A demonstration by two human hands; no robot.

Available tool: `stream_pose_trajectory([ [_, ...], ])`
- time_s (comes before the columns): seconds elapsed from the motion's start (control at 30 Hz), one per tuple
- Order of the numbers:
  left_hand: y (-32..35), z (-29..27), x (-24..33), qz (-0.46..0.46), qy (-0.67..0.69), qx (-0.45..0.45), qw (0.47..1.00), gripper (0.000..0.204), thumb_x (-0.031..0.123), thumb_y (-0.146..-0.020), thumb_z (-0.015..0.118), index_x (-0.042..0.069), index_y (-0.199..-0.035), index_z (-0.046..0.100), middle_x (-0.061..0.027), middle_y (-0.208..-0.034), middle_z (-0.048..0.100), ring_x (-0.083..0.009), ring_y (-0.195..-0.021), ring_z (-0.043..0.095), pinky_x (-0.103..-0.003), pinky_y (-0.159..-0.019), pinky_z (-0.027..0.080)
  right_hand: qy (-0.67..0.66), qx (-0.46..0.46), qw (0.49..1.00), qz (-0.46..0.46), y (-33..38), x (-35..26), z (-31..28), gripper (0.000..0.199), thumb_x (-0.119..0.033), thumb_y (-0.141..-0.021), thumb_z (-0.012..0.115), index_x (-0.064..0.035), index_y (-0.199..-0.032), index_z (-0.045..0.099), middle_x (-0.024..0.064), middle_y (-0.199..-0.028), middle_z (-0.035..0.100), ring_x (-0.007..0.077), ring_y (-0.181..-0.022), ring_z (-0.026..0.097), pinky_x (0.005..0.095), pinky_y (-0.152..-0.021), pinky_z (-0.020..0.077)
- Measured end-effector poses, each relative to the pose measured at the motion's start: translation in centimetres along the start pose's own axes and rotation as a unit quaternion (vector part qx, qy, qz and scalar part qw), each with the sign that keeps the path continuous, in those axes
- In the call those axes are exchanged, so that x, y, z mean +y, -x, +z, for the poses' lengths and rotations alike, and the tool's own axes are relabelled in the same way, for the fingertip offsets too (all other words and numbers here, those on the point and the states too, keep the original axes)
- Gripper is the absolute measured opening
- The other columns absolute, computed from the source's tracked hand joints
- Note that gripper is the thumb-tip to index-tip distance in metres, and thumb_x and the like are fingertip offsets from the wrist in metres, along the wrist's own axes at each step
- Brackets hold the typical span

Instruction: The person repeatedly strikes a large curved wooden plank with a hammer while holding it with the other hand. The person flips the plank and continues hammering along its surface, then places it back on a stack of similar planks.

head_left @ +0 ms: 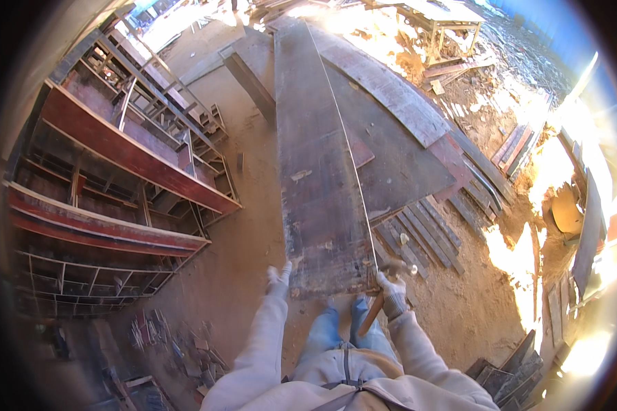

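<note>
A long dark plywood panel (pixel 322 178) stretches away in front of me, its near end just above my knees. At its near left edge is my left hand (pixel 279 281), in a pale glove and closed on the board's side; its far fingers are hidden. My right hand (pixel 393 296), gloved too, is closed around a hammer (pixel 371 315) at the near right corner. The hammer's wooden handle slants down towards my legs, and its metal head sticks out past the hand. That hand also touches the panel's edge.
Stacked red-brown formwork boxes (pixel 137 157) stand on the left. Under and beyond the panel lie more plywood sheets (pixel 391 164), with wooden battens (pixel 425 236) to the right. A narrow beam (pixel 250 88) lies at the far left. Scrap wood (pixel 511 377) sits at the lower right.
</note>
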State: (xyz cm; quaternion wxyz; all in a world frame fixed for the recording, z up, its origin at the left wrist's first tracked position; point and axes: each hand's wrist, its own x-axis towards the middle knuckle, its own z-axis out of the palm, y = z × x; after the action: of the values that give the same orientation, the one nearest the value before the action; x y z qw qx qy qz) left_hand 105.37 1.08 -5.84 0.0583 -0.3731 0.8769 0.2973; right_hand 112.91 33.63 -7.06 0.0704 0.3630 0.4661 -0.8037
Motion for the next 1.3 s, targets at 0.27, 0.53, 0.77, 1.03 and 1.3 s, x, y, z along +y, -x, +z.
stream_pose_trajectory([
  [0.27,-0.6,4.7,-8.3,-0.088,0.295,-0.225,0.925,0.066,0.074,-0.086,0.073,0.009,-0.096,0.072,-0.0028,-0.073,0.068,-0.0134,-0.056,0.061,-0.034,-0.051,0.046,0.083,0.048,0.995,-0.018,1.0,-0.4,-0.2,0.029,-0.028,-0.099,0.074,-0.004,-0.113,0.067,0.0069,-0.094,0.069,0.0218,-0.075,0.07,0.039,-0.061,0.0635],
  [0.53,5.8,-1.6,-10.7,-0.053,0.073,-0.211,0.973,0.078,0.075,-0.093,0.062,0.0,-0.113,0.072,-0.0156,-0.096,0.076,-0.0247,-0.085,0.074,-0.038,-0.074,0.057,0.109,0.072,0.991,0.013,8.0,3.7,-2.7,0.04,-0.035,-0.098,0.074,0.001,-0.113,0.068,0.0112,-0.096,0.072,0.0247,-0.073,0.072,0.0399,-0.064,0.0641],
  [0.77,7.4,-4.5,-16.4,-0.03,0.058,-0.246,0.967,0.075,0.069,-0.099,0.059,-0.003,-0.116,0.072,-0.0155,-0.101,0.075,-0.0252,-0.09,0.072,-0.038,-0.078,0.056,0.029,0.086,0.995,0.043,12.6,9.1,-3.6,0.034,-0.034,-0.101,0.072,-0.0037,-0.116,0.065,0.0133,-0.098,0.071,0.0291,-0.078,0.072,0.049,-0.068,0.0654],
  [1.03,8.2,-8.7,-17.7,-0.023,0.156,-0.262,0.952,0.064,0.067,-0.1,0.059,0.005,-0.086,0.065,-0.0037,-0.071,0.065,-0.013,-0.058,0.057,-0.034,-0.052,0.044,-0.074,0.059,0.995,0.034,18.0,10.9,-1.1,0.028,-0.027,-0.102,0.072,-0.0028,-0.114,0.066,0.0128,-0.095,0.072,0.0308,-0.08,0.074,0.0501,-0.072,0.066],
  [1.3,12.9,-9.4,-20.7,-0.047,0.135,-0.264,0.954,0.068,0.072,-0.098,0.059,0.005,-0.087,0.065,-0.003,-0.067,0.064,-0.0137,-0.056,0.056,-0.034,-0.052,0.043,0.008,0.098,0.995,0.021,21.1,14.1,-5.5,0.033,-0.031,-0.099,0.076,-0.0019,-0.111,0.068,0.0133,-0.09,0.072,0.0293,-0.073,0.073,0.0465,-0.07,0.0646],
])
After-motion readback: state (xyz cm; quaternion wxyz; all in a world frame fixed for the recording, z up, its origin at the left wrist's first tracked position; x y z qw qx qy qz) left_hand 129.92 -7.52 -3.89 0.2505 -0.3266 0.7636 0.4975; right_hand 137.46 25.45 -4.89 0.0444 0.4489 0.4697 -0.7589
